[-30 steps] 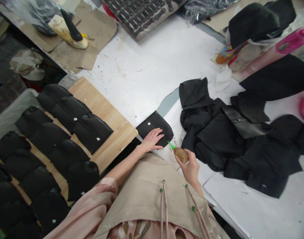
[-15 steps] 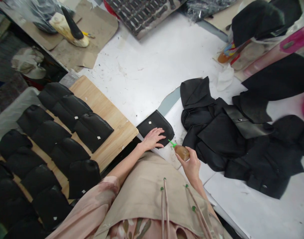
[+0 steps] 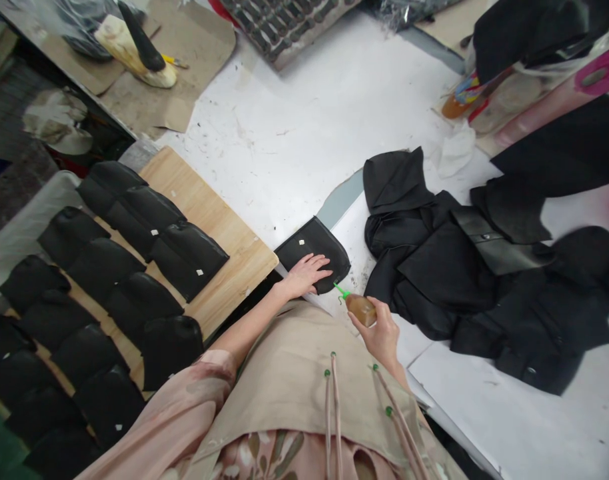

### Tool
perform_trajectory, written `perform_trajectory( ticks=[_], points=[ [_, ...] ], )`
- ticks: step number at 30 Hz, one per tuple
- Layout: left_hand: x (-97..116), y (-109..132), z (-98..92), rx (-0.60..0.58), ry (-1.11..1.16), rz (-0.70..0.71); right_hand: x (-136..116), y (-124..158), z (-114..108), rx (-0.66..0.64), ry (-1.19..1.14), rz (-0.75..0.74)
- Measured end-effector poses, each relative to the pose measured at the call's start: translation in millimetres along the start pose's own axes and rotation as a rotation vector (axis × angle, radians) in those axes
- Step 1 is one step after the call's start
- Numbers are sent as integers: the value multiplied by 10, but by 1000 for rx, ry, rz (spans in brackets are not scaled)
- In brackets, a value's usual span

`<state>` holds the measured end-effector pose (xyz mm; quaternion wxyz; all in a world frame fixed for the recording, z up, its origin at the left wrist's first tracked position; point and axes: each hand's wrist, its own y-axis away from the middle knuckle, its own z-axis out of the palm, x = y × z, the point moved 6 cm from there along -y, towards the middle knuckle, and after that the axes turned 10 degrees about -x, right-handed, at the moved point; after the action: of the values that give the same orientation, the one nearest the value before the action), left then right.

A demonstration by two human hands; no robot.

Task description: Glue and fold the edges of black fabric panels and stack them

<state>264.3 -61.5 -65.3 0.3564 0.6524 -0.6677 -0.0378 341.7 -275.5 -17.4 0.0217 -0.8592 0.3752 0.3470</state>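
Note:
A black leather-like piece (image 3: pixel 329 245) with a small white sticker lies flat at the near edge of the white table. My left hand (image 3: pixel 307 275) rests on it, fingers spread and pressing lightly. In my right hand (image 3: pixel 383 331) is a squeeze bottle (image 3: pixel 360 308) of brownish liquid, perhaps glue, with a green nozzle. The bottle is tilted left, and its tip is at the lower right edge of the black piece. Whether any liquid is coming out is too small to see.
Overlapping black pieces (image 3: pixel 144 287) lie in rows on a wooden board (image 3: pixel 209 227) at left. A heap of black pieces (image 3: pixel 444 267) covers the table's right side. Behind stand a pink bottle (image 3: pixel 549 103) and a tray of dark parts (image 3: pixel 279 27). A shoe-last-like form (image 3: pixel 134 53) lies on cardboard.
The bottle in my right hand has moved slightly left, bringing its nozzle tip to the edge of the black piece. My left hand stays in place on that piece.

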Motion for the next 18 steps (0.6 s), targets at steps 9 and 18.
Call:
perform_trajectory(
  ticks=[9, 18],
  points=[
    [-11, -138, -31, 82, 70, -45, 60, -104, -39, 67, -26, 11],
    [-45, -150, -42, 98, 76, -14, 55, -93, -41, 74, -12, 6]
  ],
)
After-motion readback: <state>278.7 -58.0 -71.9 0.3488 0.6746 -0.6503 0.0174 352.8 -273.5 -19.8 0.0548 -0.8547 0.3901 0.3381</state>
